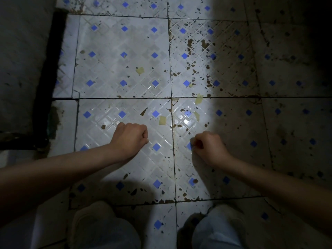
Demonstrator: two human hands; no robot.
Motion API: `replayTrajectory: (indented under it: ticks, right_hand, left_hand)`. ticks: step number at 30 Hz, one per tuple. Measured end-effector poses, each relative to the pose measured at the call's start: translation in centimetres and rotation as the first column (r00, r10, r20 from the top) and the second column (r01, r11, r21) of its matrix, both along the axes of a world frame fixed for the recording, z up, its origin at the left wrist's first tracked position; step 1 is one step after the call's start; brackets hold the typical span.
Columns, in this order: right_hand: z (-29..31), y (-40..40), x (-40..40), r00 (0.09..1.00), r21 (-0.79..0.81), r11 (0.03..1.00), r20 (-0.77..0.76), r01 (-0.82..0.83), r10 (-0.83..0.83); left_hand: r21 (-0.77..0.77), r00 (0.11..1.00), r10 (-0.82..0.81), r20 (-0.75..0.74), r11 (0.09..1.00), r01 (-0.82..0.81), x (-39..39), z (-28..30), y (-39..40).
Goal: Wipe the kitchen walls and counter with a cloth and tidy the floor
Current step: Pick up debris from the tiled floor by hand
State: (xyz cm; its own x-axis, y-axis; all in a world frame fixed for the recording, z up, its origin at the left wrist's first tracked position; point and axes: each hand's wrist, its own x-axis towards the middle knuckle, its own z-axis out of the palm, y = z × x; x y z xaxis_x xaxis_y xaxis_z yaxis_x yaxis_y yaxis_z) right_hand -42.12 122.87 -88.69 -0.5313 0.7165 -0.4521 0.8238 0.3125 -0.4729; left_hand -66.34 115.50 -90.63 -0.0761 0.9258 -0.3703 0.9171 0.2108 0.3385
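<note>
You are working on the floor-tidying part of the task, as I judge it: you are looking straight down at the tiled floor [125,69], which is filling nearly the whole frame, and no cloth, wall or desk is showing anywhere. The floor is white tile with small blue diamonds, lit in the centre and falling into shadow toward the right edge and the upper left, where a dark edge is running down the frame.

Brown specks and flakes of dirt [190,43] are lying thickest right of centre. Among them, 4 or 5 pale yellow scraps are sitting on the tiles: one scrap [140,70] above centre, another [162,120] just above the gap between your hands, a third [199,99] on the grout line to the right, and a fourth [197,115] just below it.

Your left hand [130,139] is hovering at centre left, curled into a closed fist; I cannot see anything inside it. Your right hand [208,146] is hovering at centre right, well apart from the left, with fingers curled and the thumb meeting the fingertips as if pinching; whether it is holding some small bit I cannot tell, the area being too dim.

Your 2 feet are showing at the bottom of the frame.

The next move, I would say, is calling for a reach down to the nearest yellow scrap, opening the fingers enough to pick it off the tile.
</note>
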Motion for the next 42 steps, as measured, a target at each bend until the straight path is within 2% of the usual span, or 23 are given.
replayTrajectory:
  ticks: [4,6,12,16,18,23,27,31,36,42]
  right_hand:
    - [0.1,-0.2,-0.1,1.0,0.014,1.0,0.009,-0.004,0.003]
    - [0.2,-0.2,-0.2,0.999,-0.009,0.999,0.004,0.039,-0.039]
    - [0.4,0.2,-0.2,0.959,-0.135,0.954,-0.058,0.267,-0.277]
    - [0.3,0.5,0.2,0.927,-0.181,0.915,-0.038,0.36,-0.372]
    - [0.1,0.7,0.4,0.929,-0.165,0.917,-0.007,0.363,-0.369]
    - [-0.5,1.0,0.5,0.927,-0.156,0.916,0.0,0.37,-0.374]
    - [-1.0,1.1,0.1,0.942,-0.109,0.936,0.001,0.334,-0.336]
    - [-1.1,1.2,-0.2,0.958,-0.034,0.957,0.006,0.287,-0.287]
    - [-1.2,1.3,-0.4,0.972,-0.038,0.972,0.026,0.233,-0.232]
    - [-1.2,1.4,-0.5,0.99,-0.06,0.988,0.047,0.139,-0.136]
  left_hand:
    - [0.023,0.983,0.059,0.174,0.998,-0.064,-0.2,0.1,-0.4]
    - [0.014,0.975,0.074,0.208,0.997,-0.078,-0.2,0.2,-0.5]
    - [-0.017,0.964,0.091,0.252,0.996,-0.089,-0.1,0.3,-0.1]
    - [-0.104,0.975,0.121,0.184,0.989,-0.103,-0.4,0.0,0.0]
    - [-0.122,0.983,0.127,0.131,0.986,-0.111,-0.6,-0.1,-0.1]
    - [-0.038,0.992,0.129,0.0,0.991,-0.129,-1.3,0.5,-0.3]
    - [0.032,0.99,0.13,-0.046,0.991,-0.129,-2.7,1.1,-0.5]
    - [0.012,0.985,0.146,-0.094,0.989,-0.145,-4.4,1.0,-0.9]
    - [-0.02,0.99,0.129,-0.05,0.991,-0.131,-5.1,0.8,-1.2]
    - [0.063,0.982,0.186,0.022,0.98,-0.187,-4.7,0.7,-0.4]
